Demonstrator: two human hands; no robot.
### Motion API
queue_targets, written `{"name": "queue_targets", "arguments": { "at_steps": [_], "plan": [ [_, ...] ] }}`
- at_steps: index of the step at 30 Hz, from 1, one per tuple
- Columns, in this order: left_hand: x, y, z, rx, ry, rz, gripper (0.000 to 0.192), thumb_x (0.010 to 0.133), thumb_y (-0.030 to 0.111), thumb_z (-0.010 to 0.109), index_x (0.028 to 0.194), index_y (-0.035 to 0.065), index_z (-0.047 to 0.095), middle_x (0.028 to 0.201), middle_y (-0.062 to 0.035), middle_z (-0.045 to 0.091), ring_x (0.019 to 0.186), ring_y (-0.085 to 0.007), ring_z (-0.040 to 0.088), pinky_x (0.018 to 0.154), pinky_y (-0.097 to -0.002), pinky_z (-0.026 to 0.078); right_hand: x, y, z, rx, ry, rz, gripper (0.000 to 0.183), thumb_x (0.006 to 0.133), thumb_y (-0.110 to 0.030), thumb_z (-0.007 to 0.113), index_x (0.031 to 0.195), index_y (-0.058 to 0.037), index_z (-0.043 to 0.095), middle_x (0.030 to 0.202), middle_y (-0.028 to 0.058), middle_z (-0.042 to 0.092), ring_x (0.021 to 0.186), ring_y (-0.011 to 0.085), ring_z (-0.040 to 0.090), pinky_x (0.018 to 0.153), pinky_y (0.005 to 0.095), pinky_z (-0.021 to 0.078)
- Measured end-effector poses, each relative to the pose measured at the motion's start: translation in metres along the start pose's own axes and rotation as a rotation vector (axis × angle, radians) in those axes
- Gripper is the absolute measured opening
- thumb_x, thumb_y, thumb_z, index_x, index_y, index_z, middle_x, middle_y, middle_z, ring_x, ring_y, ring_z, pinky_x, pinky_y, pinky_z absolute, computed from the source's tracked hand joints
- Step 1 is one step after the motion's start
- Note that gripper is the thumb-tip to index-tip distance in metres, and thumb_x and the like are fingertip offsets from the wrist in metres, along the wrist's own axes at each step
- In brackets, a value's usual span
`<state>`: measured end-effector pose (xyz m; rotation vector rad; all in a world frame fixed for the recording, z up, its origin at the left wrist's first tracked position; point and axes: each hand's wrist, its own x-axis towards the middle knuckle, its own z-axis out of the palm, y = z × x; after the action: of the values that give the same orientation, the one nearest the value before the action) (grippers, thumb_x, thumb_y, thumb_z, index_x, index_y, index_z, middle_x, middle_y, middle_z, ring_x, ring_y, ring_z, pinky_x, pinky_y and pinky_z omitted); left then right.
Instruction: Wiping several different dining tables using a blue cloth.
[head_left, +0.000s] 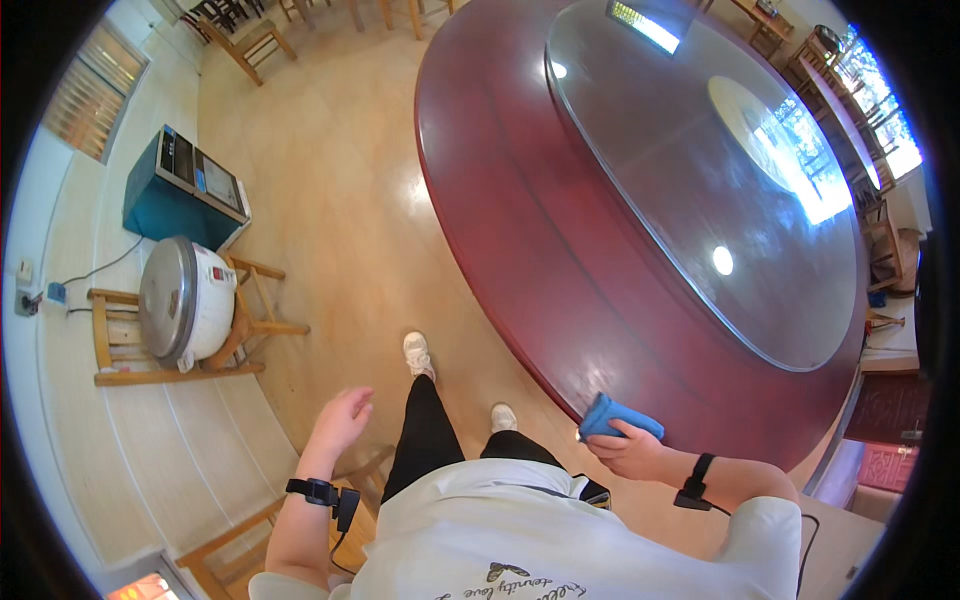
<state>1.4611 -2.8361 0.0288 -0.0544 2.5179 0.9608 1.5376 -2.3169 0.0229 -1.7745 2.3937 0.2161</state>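
Observation:
My right hand (624, 448) grips a folded blue cloth (616, 417) at the near edge of a large round dark-red table (517, 247). The cloth rests on the tabletop close to its rim. On the table sits a round glass turntable (675, 172), with window light and lamps reflected in it. Away from the table, my left hand (346, 420) hangs in the air at my left side, holding nothing, its fingers loosely curled and partly apart. Each wrist wears a black strap with a small device and a cable.
Left of me, a large rice cooker (210, 304) with a metal lid stands on a wooden chair (251, 322). Behind it is a teal cabinet appliance (184, 195) by the wall. Another wooden chair (247, 525) is close on my left. More chairs (251, 45) stand farther off.

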Motion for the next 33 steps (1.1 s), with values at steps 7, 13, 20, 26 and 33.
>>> {"name": "queue_targets", "arguments": {
  "at_steps": [7,13,20,26,33],
  "plan": [
    [0.077,-0.048,-0.077,-0.022,0.0,0.004,0.028,0.087,0.013,0.058,0.114,0.0037,0.06,0.109,-0.0157,0.063,0.099,-0.0273,0.064,0.085,-0.0349,0.051,0.19,0.129,-0.043,-0.014,0.082,0.073,0.023,0.074,-0.033,0.06,0.087,-0.0197,0.072,0.118,-0.0037,0.058,0.126,0.0187,0.037,0.102,0.0473,0.028],
    [0.105,-0.105,-0.161,-0.059,0.086,-0.066,0.028,0.087,0.012,0.059,0.113,0.0032,0.061,0.105,-0.0159,0.064,0.096,-0.027,0.064,0.083,-0.0336,0.051,0.34,0.277,-0.064,0.064,0.156,0.35,0.024,0.074,-0.035,0.06,0.079,-0.014,0.069,0.116,0.0043,0.059,0.124,0.0226,0.04,0.102,0.0493,0.0283],
    [0.131,-0.15,-0.211,-0.032,0.065,-0.166,0.026,0.088,0.012,0.059,0.111,0.0012,0.062,0.097,-0.0135,0.066,0.088,-0.0219,0.066,0.077,-0.0308,0.052,0.42,0.441,-0.061,0.004,0.537,1.131,0.043,0.086,-0.039,0.051,0.124,-0.0182,0.056,0.139,0.0111,0.046,0.132,0.0283,0.036,0.104,0.0578,0.0249],
    [0.206,-0.114,-0.228,0.001,-0.197,-0.216,0.026,0.085,0.01,0.061,0.11,0.0019,0.061,0.099,-0.0152,0.065,0.091,-0.0259,0.065,0.079,-0.0329,0.052,0.419,0.347,-0.057,0.032,0.381,1.325,0.053,0.086,-0.038,0.055,0.136,-0.0228,0.046,0.143,0.0111,0.041,0.133,0.0322,0.034,0.105,0.0582,0.0251],
    [0.312,-0.063,-0.205,0.068,-0.263,0.303,0.026,0.086,0.011,0.06,0.111,0.0008,0.06,0.106,-0.0169,0.063,0.093,-0.0288,0.065,0.079,-0.0338,0.052,0.224,0.141,-0.026,0.108,0.059,1.945,0.055,0.085,-0.032,0.056,0.138,-0.0222,0.044,0.145,0.0134,0.037,0.133,0.0314,0.035,0.104,0.0565,0.0279]
  ]
}}
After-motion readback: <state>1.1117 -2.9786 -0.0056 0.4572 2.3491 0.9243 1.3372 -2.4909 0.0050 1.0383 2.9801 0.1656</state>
